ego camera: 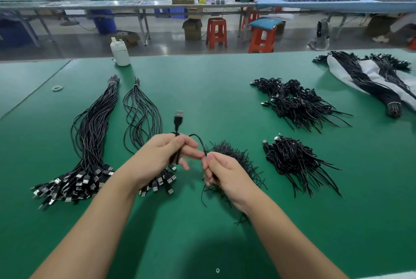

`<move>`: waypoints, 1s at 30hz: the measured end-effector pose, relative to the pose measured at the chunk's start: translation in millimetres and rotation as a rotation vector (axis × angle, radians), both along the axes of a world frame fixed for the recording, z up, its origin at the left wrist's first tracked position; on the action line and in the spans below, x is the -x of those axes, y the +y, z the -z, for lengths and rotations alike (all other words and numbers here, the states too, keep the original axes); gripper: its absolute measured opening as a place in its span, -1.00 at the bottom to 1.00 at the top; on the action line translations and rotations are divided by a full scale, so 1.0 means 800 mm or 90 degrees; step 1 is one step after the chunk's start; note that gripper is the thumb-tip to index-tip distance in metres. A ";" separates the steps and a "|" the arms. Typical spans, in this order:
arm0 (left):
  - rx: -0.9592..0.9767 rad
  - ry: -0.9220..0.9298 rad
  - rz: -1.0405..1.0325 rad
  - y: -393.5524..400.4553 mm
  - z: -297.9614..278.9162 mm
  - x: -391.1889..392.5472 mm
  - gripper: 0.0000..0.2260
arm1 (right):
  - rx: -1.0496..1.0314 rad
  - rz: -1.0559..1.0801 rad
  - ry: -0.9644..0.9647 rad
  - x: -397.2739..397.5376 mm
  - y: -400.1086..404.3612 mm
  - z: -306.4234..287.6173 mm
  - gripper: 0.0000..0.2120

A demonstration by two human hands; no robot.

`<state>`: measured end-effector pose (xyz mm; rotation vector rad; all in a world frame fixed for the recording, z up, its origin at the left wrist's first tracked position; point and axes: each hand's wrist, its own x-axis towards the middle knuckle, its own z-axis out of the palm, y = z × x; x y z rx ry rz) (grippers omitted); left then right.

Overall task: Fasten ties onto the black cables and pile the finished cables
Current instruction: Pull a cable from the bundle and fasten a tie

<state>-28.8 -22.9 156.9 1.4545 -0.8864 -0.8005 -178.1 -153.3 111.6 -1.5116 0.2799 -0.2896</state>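
My left hand (165,154) grips a folded black USB cable (178,123); its plug sticks up above my fingers. My right hand (222,171) pinches the cable's free end, just over a loose heap of black ties (236,157). Two bundles of straight untied cables lie on the left, a large one (90,134) and a smaller one (144,116); their plugs point toward me. Two piles of folded, tied cables lie on the right, one near (292,161) and one farther back (295,100).
The green table (213,80) holds a white bottle (120,52) at its far edge and a rubber band (57,87) at the far left. More banded cables on white plastic (371,80) lie at the far right. Red stools and other benches stand beyond.
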 end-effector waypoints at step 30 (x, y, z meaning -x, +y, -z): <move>0.191 0.323 -0.083 -0.041 -0.003 0.049 -0.65 | 0.125 -0.051 0.065 0.016 0.001 -0.016 -0.68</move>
